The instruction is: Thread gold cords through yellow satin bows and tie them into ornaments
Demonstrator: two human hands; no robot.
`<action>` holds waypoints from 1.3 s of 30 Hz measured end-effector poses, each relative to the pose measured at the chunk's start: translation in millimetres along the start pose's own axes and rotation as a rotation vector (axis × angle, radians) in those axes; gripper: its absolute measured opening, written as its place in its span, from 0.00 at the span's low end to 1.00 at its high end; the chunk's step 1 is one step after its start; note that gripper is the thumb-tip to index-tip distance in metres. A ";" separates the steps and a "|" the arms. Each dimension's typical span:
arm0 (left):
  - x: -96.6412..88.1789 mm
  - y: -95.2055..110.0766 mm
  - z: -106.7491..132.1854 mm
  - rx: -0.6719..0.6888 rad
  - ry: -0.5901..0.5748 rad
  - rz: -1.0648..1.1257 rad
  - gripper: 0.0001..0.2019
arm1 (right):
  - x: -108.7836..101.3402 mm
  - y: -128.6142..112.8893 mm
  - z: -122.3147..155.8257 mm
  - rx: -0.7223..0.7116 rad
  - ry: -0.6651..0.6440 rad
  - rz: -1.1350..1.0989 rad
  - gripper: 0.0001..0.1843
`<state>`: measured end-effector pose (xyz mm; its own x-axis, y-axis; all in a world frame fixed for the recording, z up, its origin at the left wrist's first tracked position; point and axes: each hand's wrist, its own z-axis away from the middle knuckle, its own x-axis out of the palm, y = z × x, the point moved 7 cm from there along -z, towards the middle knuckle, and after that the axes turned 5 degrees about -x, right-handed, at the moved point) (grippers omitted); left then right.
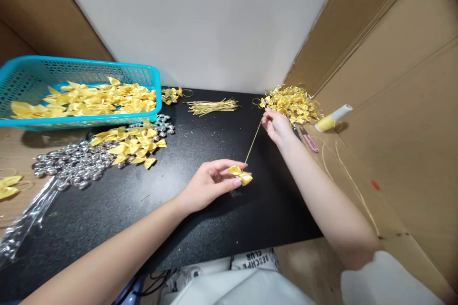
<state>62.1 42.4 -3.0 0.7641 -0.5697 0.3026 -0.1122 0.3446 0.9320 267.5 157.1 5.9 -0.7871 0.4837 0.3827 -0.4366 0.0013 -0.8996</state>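
Observation:
Between the thumb and fingers of my left hand [213,181] is a yellow ribbon bow [244,178], held above the black table. A thin gold cord [253,143] runs taut from the bow up to my right hand [275,125]. The fingertips of my right hand are pinched on the cord's far end, close to a heap of yellow bows with cord loops [293,102]. A small shiny bit shows at the bow's middle, partly covered by my left thumb.
A turquoise basket [107,119] of yellow bows stands at the left. Before it lie silver heart-shaped beads [77,162] and loose bows [134,145]. Cut gold cords [213,106] lie at the back. At right are a spool [333,118] and a pink-handled tool [310,141]. Cardboard walls the sides.

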 end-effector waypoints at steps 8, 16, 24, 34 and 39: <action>-5.1 2.0 -0.2 0.010 0.035 -0.013 0.14 | -0.4 -4.5 -1.6 0.027 0.015 0.004 0.14; -5.7 0.3 -1.1 0.017 0.040 0.000 0.12 | -2.4 -28.3 -1.2 -0.012 0.029 -0.012 0.14; -13.1 31.7 7.3 0.355 0.211 -0.747 0.04 | -4.7 -15.6 -6.9 -0.012 -0.005 0.044 0.12; 39.8 -0.7 24.8 0.437 -0.005 -1.903 0.07 | 21.8 33.8 -23.8 0.142 -0.027 0.387 0.19; 50.9 -11.3 26.0 0.382 -0.036 -1.956 0.07 | 47.4 48.8 -29.3 0.145 -0.044 0.525 0.19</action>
<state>85.7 -10.0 7.1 -0.0146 0.0800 -0.9967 0.5992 -0.7973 -0.0728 221.7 205.7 -25.9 -0.9317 0.3494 -0.0989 -0.0329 -0.3525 -0.9352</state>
